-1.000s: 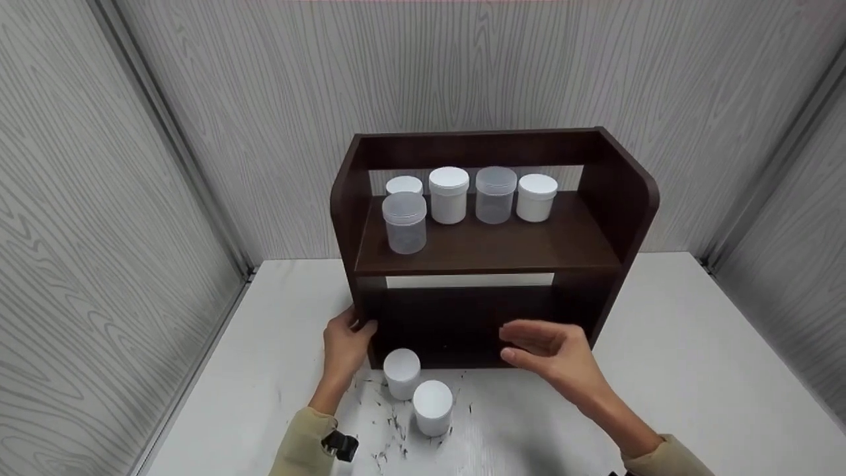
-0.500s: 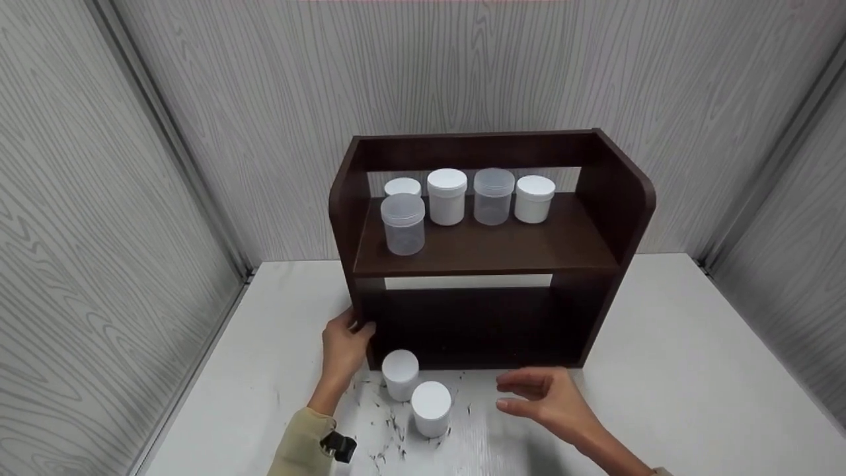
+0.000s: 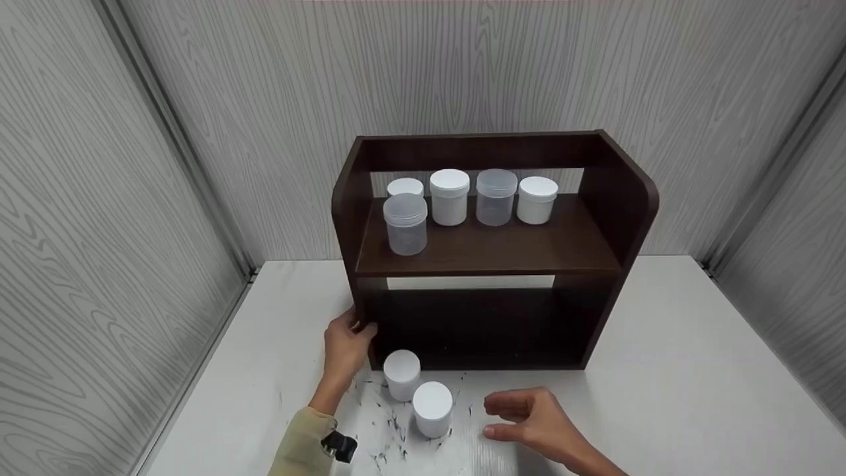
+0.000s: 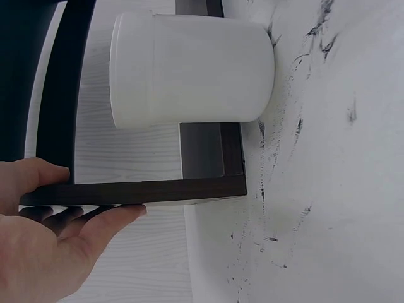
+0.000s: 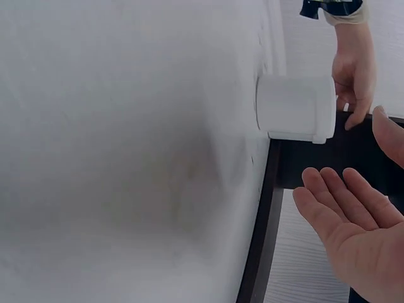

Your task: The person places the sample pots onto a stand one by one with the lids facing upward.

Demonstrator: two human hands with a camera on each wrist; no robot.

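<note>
My left hand [image 3: 345, 347] grips the lower left side panel of a dark brown two-tier shelf [image 3: 489, 263], thumb on the inner face and fingers outside, as the left wrist view shows. In front of the shelf's left end stand two white lidded jars, the rear jar [image 3: 402, 375] close to the bottom board and the front jar [image 3: 433, 410] a little nearer and to the right. Right of the front jar, my right hand [image 3: 538, 423] hovers with thumb and fingers apart and nothing between them. The right wrist view shows its palm and spread fingers [image 5: 341, 196].
On the upper tier stand a clear jar [image 3: 406, 225] at front left, a white jar [image 3: 405, 186] behind it, then a taller white jar [image 3: 449, 198], another clear jar [image 3: 495, 198] and a short white jar [image 3: 537, 200]. Dark scuffs mark the white table [image 3: 661, 396]. Grey wood-patterned walls [image 3: 462, 73] enclose it.
My right hand has come down and back from the front of the lower tier, and leftward toward the front white jar. The left hand keeps its grip on the side panel.
</note>
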